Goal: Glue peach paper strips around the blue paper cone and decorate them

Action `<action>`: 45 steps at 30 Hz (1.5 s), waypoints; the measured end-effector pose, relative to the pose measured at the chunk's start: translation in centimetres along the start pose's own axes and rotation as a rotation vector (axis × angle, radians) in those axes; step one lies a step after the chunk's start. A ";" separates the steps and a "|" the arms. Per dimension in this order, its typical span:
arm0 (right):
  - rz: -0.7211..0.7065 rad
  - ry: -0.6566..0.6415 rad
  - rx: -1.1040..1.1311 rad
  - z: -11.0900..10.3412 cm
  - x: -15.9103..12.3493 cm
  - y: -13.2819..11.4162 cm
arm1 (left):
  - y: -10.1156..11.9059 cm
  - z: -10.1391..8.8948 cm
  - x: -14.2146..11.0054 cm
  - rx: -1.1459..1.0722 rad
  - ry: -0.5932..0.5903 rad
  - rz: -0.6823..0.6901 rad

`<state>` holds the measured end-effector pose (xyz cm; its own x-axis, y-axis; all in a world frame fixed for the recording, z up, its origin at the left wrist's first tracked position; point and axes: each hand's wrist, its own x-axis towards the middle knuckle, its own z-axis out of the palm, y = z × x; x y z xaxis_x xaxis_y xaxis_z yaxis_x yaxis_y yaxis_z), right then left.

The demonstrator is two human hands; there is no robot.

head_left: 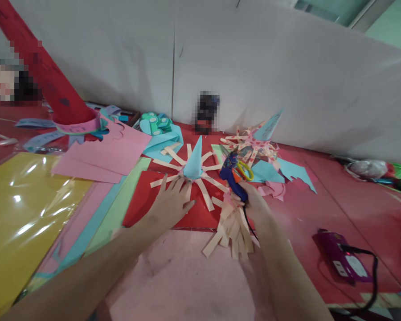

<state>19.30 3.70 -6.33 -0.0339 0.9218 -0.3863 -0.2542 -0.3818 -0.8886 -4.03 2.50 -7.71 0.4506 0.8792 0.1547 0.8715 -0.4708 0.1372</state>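
Observation:
My left hand (171, 203) lies flat with fingers spread, pressing the cream paper strips at the base of a light blue paper cone (194, 161). The strips (173, 157) fan out around the cone like rays on a red sheet (143, 203). My right hand (254, 203) is closed around the handle of a blue glue gun (232, 176), whose nozzle points up and left, to the right of the cone. A black cord runs back from the gun. A loose pile of cream strips (232, 229) lies under my right wrist.
Pink sheets (110, 154), green and blue sheets and a wrapped yellow sheet (23, 209) lie at left. Yellow-handled scissors (245, 170), a pink paper star (254, 142) and blue scraps (292, 171) sit right of the gun. A purple power strip (341, 261) lies at right. A white wall stands behind.

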 end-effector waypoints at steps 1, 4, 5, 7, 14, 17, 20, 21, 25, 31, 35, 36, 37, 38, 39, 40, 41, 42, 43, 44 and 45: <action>0.000 -0.001 0.005 0.0 0.0 0.0 | 0.1 0.1 0.0 0.003 0.013 -0.001; 0.002 -0.004 0.013 -0.1 0.1 0.0 | 0.2 0.1 0.2 -0.013 0.043 -0.009; 0.000 -0.004 0.015 -0.1 0.1 0.0 | 0.1 0.0 0.2 -0.015 0.050 -0.012; 0.001 -0.008 0.018 -0.1 0.1 0.0 | -0.3 -0.2 0.4 -0.011 0.066 -0.005; 0.018 -0.005 0.017 0.0 0.2 -0.1 | -2.1 -0.6 0.9 -0.057 0.128 0.006; 0.020 0.025 0.025 0.1 0.1 -0.1 | -2.2 -1.0 0.9 -0.172 0.173 -0.124; 0.006 0.066 0.060 0.1 0.1 -0.2 | -2.1 -1.2 0.9 -0.332 0.261 -0.192; -0.005 0.081 0.075 0.1 0.1 -0.3 | -2.1 -1.2 0.9 -0.388 0.294 -0.194; -0.123 0.183 0.136 -0.2 0.1 -0.9 | -2.0 -1.2 1.0 -0.572 0.378 -0.144; -0.276 0.330 0.195 -0.4 0.3 -1.2 | -2.5 -1.5 1.4 -0.821 0.380 -0.048; -0.289 0.326 0.204 -0.4 0.4 -1.1 | -4.2 -1.3 1.9 -0.711 0.347 -0.104; -0.294 0.322 0.203 -0.4 0.4 -1.0 | -4.7 -1.2 2.0 -0.678 0.336 -0.166; -0.297 0.317 0.201 -0.4 0.5 -1.0 | -5.1 -1.2 2.0 -0.667 0.331 -0.212; -0.297 0.313 0.199 -0.4 0.5 -1.0 | -5.4 -1.2 2.0 -0.665 0.335 -0.248; -0.296 0.308 0.197 -0.3 0.5 -1.0 | -5.7 -1.2 2.0 -0.672 0.348 -0.271; -0.293 0.305 0.195 -0.3 0.5 -1.0 | -5.9 -1.1 1.9 -0.682 0.370 -0.285; -0.290 0.303 0.194 -0.3 0.5 -1.0 | -6.1 -1.1 1.9 -0.691 0.399 -0.297; -0.287 0.302 0.194 -0.3 0.5 -1.0 | -6.3 -1.0 1.9 -0.698 0.434 -0.312; -0.287 0.306 0.194 -0.3 0.6 -1.0 | -6.4 -0.8 1.8 -0.706 0.483 -0.337; -0.288 0.312 0.193 -0.3 0.6 -0.9 | -6.5 -0.6 1.8 -0.715 0.545 -0.371; -0.291 0.318 0.189 -0.3 0.6 -0.9 | -6.6 -0.5 1.9 -0.726 0.623 -0.409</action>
<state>19.84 4.60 -5.83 0.3548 0.9110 -0.2102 -0.3821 -0.0639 -0.9219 -9.05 7.22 -7.86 -0.2128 0.8853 0.4135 0.5163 -0.2575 0.8168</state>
